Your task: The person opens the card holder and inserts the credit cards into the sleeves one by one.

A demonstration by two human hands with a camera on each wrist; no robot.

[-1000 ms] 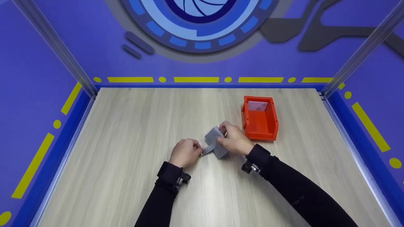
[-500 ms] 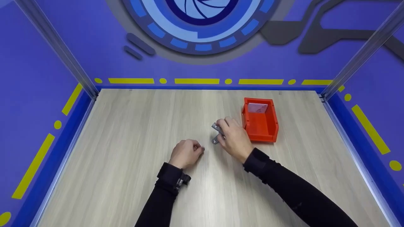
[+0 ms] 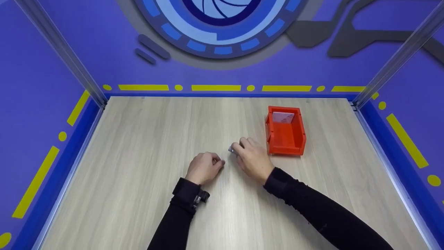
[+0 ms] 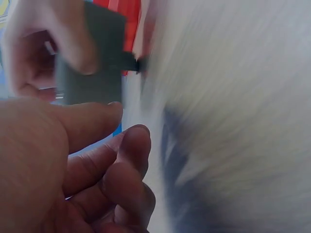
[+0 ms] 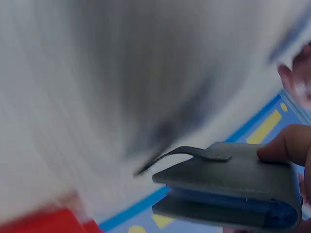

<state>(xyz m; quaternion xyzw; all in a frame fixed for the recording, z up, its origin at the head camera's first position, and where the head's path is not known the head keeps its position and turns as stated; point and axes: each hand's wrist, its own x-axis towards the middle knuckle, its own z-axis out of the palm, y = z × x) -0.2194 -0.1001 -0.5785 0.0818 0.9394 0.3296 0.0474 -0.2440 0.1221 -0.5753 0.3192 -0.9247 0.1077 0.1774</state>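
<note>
A small grey folding wallet [image 5: 228, 177] is in my right hand [image 3: 254, 159], gripped between thumb and fingers above the table. In the right wrist view its two covers stand slightly apart along one side, showing a blue inside, and a loose strap [image 5: 187, 151] sticks out. From the head view only a small end of the wallet [image 3: 231, 150] shows past the fingers. My left hand [image 3: 204, 168] rests just left of it with loosely curled fingers. The left wrist view shows a gap between its thumb and forefinger, with nothing held; the wallet [image 4: 108, 43] is just beyond.
A red plastic bin [image 3: 285, 149] stands on the wooden table [image 3: 156, 132], to the right of and behind my right hand. A pinkish label [image 3: 282, 117] shows on its inner back wall. Blue-purple panels [image 3: 114, 66] enclose the table at the back and sides.
My left hand has let go of the wallet's strap and stays in place. My right hand has turned the wallet so its broad face is hidden from the head view, shifting slightly toward me.
</note>
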